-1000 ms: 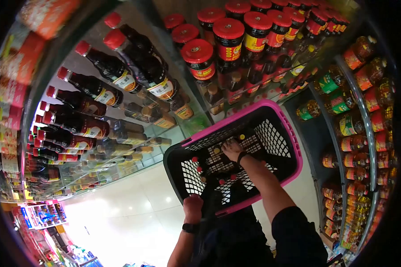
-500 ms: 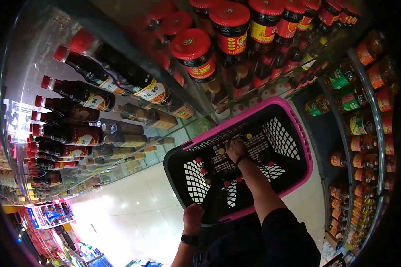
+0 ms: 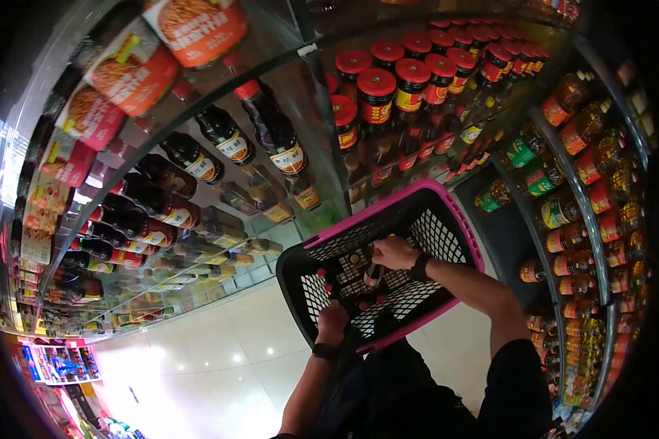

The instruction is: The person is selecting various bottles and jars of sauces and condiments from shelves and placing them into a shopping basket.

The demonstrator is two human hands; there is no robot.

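Observation:
A black basket with a pink rim point(image 3: 458, 208) hangs tilted in front of me, several bottles with red caps lying in it. Inside its upper part my right hand point(image 3: 395, 253) is closed round the top of a dark bottle point(image 3: 373, 275) with a pale label. My left hand point(image 3: 332, 322) is closed at the basket's near left edge; whatever its fingers hold is too hidden to make out. Both wrists wear dark bands.
Glass shelves with dark sauce bottles point(image 3: 271, 128) stand on the left, under orange-labelled packs point(image 3: 135, 66). Red-lidded jars point(image 3: 377, 95) line the shelf ahead. Oil bottles point(image 3: 593, 227) fill the curved racks at right. Pale floor tiles point(image 3: 234, 344) lie below.
My right hand has risen a little with a bottle now visible in it. My left hand has moved up against the basket. The view has shifted, showing more of the upper left shelf.

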